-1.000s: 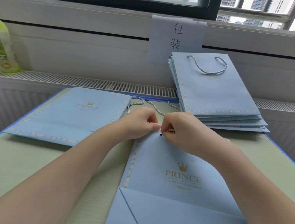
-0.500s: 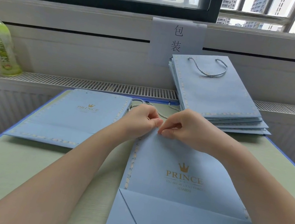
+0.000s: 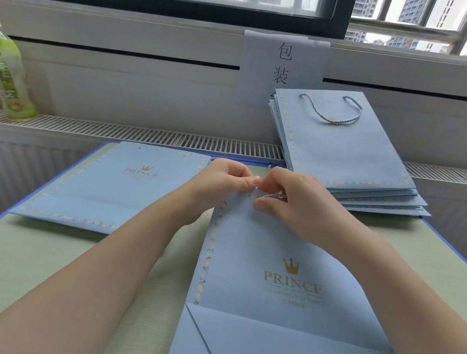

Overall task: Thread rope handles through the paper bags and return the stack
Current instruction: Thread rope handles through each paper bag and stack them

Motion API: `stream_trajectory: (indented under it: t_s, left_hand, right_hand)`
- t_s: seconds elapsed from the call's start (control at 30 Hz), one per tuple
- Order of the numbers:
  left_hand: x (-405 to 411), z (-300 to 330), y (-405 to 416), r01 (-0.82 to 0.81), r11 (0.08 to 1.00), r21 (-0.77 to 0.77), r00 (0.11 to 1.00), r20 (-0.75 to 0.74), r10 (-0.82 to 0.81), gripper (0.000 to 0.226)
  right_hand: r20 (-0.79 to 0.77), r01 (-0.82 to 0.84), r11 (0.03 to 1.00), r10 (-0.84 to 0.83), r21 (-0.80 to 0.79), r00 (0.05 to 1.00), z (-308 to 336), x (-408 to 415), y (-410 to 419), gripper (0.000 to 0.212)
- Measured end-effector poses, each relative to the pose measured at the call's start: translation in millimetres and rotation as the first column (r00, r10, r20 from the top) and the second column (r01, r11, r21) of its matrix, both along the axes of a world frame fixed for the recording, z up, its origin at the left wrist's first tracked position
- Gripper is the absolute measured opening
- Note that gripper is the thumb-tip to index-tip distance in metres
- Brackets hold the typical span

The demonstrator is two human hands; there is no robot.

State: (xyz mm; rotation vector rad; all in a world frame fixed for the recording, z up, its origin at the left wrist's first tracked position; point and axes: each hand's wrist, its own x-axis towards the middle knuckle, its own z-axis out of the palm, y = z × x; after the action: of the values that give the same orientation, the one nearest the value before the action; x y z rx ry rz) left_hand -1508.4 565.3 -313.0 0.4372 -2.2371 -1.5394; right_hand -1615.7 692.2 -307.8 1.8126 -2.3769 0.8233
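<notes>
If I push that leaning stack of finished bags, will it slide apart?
Likely yes: the stack of finished bags is already fanned at its lower edges. Flat paper probably slips easily. The rope handle on top looks floppy.

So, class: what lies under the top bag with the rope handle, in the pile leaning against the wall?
Under the top bag the edges of more flat blue bags fan out. How many there are, and whether they have handles, is covered.

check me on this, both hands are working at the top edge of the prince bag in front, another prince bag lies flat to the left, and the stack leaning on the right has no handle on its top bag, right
Not quite. The head view shows a rope handle already threaded through the top bag of the stack. The rest holds: the left hand and right hand work at the front bag, and another bag lies flat to the left.
</notes>
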Motion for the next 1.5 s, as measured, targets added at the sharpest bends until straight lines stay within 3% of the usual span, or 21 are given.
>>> stream_trajectory:
  t_s: [0.2, 0.37, 0.67, 0.8, 1.1, 1.23, 1.4, 1.5]
  left_hand:
    - [0.5, 2.1, 1.5, 0.018, 0.998, 0.054, 0.999, 0.041, -0.020, 0.036]
    - [2.7, 3.3, 1.4, -0.008, 0.994, 0.113, 0.999, 0.043, 0.004, 0.058]
    - [-2.6, -2.4, -2.9, -0.083, 0.996, -0.019, 0.994, 0.065, 0.084, 0.052]
    - [-1.9, -4.8, -2.3, -0.058, 0.996, -0.065, 0.993, 0.099, 0.065, 0.053]
    - [0.1, 1.3, 0.0, -0.001, 1.000, 0.019, 0.984, 0.176, -0.003, 0.054]
    - [1.5, 2.5, -0.2, 0.056, 0.998, 0.031, 0.978, 0.199, -0.061, 0.072]
    - [2.4, 10.4, -1.1, -0.028, 0.995, -0.096, 0.986, 0.159, 0.043, 0.061]
    - [5.8, 15.4, -13.4, -0.121, 0.970, -0.211, 0.969, 0.188, 0.162, 0.060]
  right_hand:
    - [-0.074, -0.028, 0.998, 0.024, -0.060, 0.997, 1.1, 5.5, -1.3, 0.024]
    - [-0.005, -0.055, 0.994, 0.055, -0.096, 0.998, 1.8, 4.9, -0.9, 0.024]
    - [-0.078, -0.064, 0.996, 0.060, -0.056, 0.995, 4.3, -2.8, 1.4, 0.021]
    - [-0.025, -0.104, 0.995, 0.104, -0.005, 0.994, -2.0, 0.0, 0.3, 0.025]
    - [0.085, -0.052, 0.999, 0.053, -0.017, 0.995, -4.0, 4.5, -1.4, 0.025]
    - [0.109, -0.085, 0.995, 0.091, -0.057, 0.990, 0.4, 2.7, -1.0, 0.020]
    - [0.075, -0.060, 0.996, 0.064, -0.059, 0.995, 10.4, -6.5, 8.6, 0.009]
    - [0.005, 0.021, 0.999, -0.020, -0.042, 1.000, 14.2, -15.3, 13.4, 0.015]
